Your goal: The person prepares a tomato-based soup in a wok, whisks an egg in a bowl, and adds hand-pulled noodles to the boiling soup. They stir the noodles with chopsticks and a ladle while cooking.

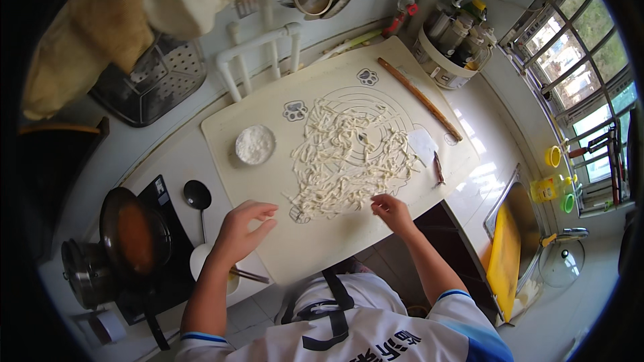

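Note:
Strips of floured dough noodles point(332, 161) lie spread in a loose heap on a cream kneading mat point(287, 256) printed with circles and paw marks. My left hand point(247, 229) hovers near the heap's lower left, thumb and fingers apart, nothing between them. At the lower right edge of the noodles is my right hand point(391, 211), its fingers curled; whether they pinch a strand is too small to tell. A bowl of white flour point(255, 145) stands left of the heap. Right of it lie a white scraper point(422, 145), a knife with a dark red handle point(438, 168) and a wooden rolling pin point(420, 99).
At left, a wok point(135, 236) with reddish sauce sits on a black cooktop point(166, 221), beside a steel pot point(85, 271) and a black ladle point(197, 194). Chopsticks point(251, 275) rest across a white bowl point(198, 256). A yellow cutting board point(504, 261) leans at the sink point(528, 211).

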Available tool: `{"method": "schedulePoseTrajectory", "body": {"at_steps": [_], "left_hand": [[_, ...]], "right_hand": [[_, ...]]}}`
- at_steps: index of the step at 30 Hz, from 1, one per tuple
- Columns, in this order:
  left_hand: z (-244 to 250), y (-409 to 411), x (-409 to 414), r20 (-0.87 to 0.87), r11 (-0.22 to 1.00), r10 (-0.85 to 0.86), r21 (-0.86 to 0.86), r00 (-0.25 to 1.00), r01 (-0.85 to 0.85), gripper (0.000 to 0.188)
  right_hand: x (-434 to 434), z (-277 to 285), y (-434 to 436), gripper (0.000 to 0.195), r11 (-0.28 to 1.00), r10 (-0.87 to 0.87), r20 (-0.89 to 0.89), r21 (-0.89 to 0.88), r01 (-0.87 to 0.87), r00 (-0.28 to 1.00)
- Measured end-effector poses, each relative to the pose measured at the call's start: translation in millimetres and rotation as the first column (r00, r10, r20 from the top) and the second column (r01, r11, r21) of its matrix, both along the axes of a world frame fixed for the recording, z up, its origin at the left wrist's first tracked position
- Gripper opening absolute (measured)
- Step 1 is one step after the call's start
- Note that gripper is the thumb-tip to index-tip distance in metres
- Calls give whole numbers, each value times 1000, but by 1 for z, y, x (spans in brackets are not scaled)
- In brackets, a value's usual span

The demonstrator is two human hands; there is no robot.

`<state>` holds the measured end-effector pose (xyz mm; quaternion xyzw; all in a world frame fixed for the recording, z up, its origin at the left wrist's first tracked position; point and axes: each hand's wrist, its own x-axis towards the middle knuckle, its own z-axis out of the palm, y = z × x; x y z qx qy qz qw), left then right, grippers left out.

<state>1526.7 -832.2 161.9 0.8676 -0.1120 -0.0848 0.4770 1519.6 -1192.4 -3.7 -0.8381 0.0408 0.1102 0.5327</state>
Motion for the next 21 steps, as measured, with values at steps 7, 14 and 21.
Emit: {"method": "schedulePoseTrajectory", "body": {"at_steps": [7,14,21], "left_hand": [[-66,-74,70,-55,932,-228,275,972,234,24],[-93,-93,85,-138,877,-264,379,955,297,27],[-99,-73,85,-177,913,-167,343,970,219,30]], "right_hand": [[52,18,-61,17,957,-101,166,-254,141,981],[77,10,-65,16,962,-51,156,-256,90,986],[138,3,-29,16,953,79,207,-301,-14,975]]}}
